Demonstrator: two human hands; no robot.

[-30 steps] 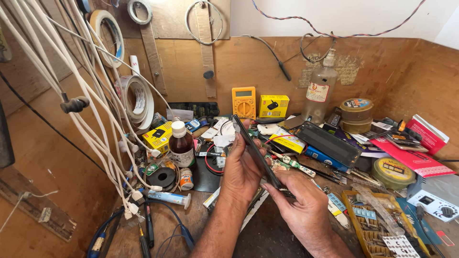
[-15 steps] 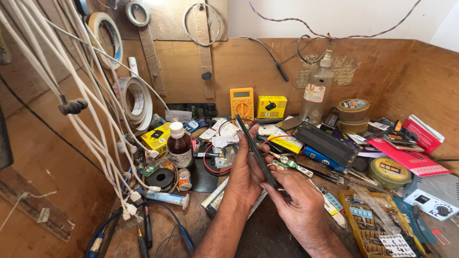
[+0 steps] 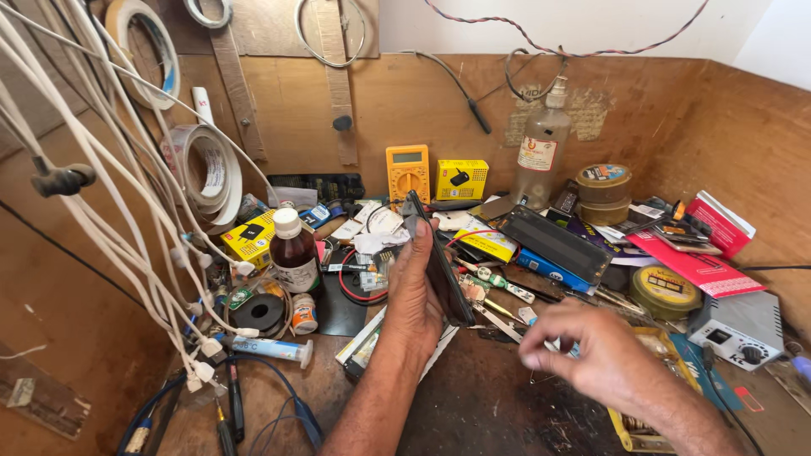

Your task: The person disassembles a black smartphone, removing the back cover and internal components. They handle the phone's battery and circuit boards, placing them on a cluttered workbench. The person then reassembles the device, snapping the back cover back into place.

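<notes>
Left hand (image 3: pixel 414 291) grip pinches thin black flat phone (image 3: pixel 439 266) edgewise (stiff, probably fragile, slippery); right hand (image 3: pixel 591 355) beside it, fingertips pressed together.

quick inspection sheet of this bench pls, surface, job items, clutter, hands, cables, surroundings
surface: dark worn wooden bench, mostly covered
job's things: dark phone held edge-on, upright, with a white tissue behind it
clutter: brown bottle, yellow multimeter, yellow box, clear bottle, round tins, red booklet
grippers: left hand grips the phone; right hand apart from it, fingers pinched, contents too small to tell
cables: white cables hang at left; twisted wire on the wall
surroundings: wooden panels, tape rolls
</notes>
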